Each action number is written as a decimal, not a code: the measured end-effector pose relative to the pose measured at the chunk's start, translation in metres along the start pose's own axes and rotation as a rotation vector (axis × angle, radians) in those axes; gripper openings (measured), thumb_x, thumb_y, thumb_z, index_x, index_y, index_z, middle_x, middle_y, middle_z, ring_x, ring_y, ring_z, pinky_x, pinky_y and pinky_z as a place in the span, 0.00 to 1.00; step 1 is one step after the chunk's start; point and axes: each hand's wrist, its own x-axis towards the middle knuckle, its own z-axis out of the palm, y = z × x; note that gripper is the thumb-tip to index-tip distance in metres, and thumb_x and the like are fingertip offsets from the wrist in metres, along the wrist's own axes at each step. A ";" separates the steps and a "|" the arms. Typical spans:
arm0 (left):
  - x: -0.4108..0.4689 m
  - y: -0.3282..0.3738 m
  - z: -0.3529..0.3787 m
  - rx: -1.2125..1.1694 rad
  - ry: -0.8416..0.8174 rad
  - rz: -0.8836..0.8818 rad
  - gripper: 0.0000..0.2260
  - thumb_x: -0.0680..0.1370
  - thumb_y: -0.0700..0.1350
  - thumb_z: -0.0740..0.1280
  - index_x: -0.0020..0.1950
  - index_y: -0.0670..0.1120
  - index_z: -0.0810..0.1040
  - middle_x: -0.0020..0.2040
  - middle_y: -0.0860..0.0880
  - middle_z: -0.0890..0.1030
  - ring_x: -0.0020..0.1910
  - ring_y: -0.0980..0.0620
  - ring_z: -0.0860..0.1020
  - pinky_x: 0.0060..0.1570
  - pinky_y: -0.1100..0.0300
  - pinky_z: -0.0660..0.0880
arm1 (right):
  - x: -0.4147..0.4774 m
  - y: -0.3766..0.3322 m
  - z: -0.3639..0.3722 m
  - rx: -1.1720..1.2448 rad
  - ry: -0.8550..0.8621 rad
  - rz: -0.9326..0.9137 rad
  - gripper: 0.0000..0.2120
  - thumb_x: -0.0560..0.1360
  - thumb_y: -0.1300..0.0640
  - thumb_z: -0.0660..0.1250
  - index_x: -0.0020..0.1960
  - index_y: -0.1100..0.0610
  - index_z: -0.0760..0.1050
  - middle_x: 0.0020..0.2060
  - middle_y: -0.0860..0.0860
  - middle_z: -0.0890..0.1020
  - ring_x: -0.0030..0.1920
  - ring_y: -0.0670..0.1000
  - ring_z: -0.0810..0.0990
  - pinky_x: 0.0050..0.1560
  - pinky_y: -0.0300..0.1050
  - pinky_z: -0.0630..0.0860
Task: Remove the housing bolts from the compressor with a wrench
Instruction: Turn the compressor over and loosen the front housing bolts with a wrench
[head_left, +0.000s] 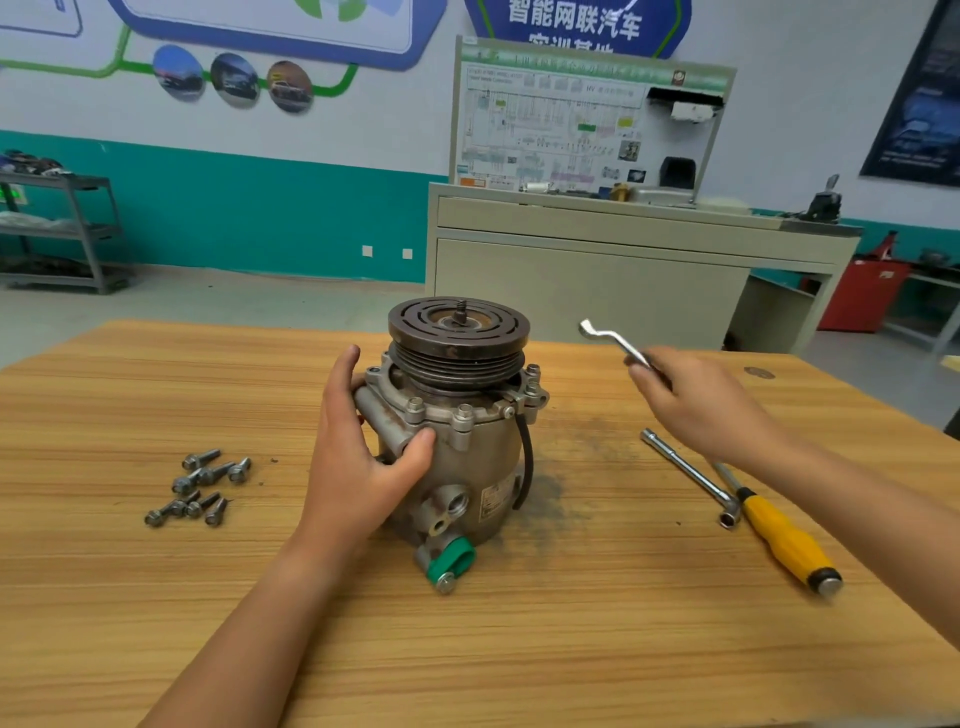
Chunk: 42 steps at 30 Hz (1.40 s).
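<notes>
Left hand (358, 467) wraps the compressor (457, 436) steady, right hand (696, 400) pinches the wrench (615, 343) aloft; I should seat its ring squarely on a flange bolt (464, 411) before pulling.

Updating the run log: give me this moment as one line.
left hand grips compressor | right hand holds wrench raised beside it | housing bolts seated | loose bolts on table

**Workshop With Teal-Banded Walls**

A white wall (389, 130) carries a teal lower band (234, 208) above a grey floor (208, 296). A beige cabinet (597, 280) bears a wiring-diagram board (571, 119). A grey metal shelf rack (57, 182) stands left; a wooden table (519, 649) fills the foreground.
</notes>
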 end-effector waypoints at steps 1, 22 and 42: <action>0.000 0.000 0.000 0.007 0.000 -0.007 0.41 0.63 0.60 0.68 0.73 0.60 0.54 0.64 0.54 0.69 0.62 0.52 0.72 0.61 0.52 0.72 | -0.008 -0.005 0.003 0.028 -0.057 0.022 0.11 0.80 0.54 0.55 0.50 0.57 0.74 0.31 0.47 0.74 0.35 0.53 0.73 0.32 0.44 0.65; -0.027 0.036 0.034 0.205 0.225 -0.003 0.41 0.62 0.61 0.68 0.71 0.46 0.60 0.57 0.56 0.64 0.59 0.58 0.64 0.59 0.56 0.65 | -0.067 -0.106 -0.022 -0.095 -0.092 -0.147 0.20 0.80 0.48 0.49 0.71 0.40 0.58 0.40 0.47 0.80 0.41 0.50 0.77 0.35 0.43 0.65; -0.028 0.033 0.033 0.102 0.195 0.014 0.39 0.65 0.53 0.74 0.70 0.44 0.62 0.59 0.52 0.65 0.60 0.57 0.65 0.58 0.61 0.65 | -0.029 -0.113 -0.040 -0.933 -0.266 -0.611 0.26 0.78 0.62 0.53 0.73 0.60 0.46 0.31 0.52 0.64 0.27 0.49 0.65 0.21 0.41 0.58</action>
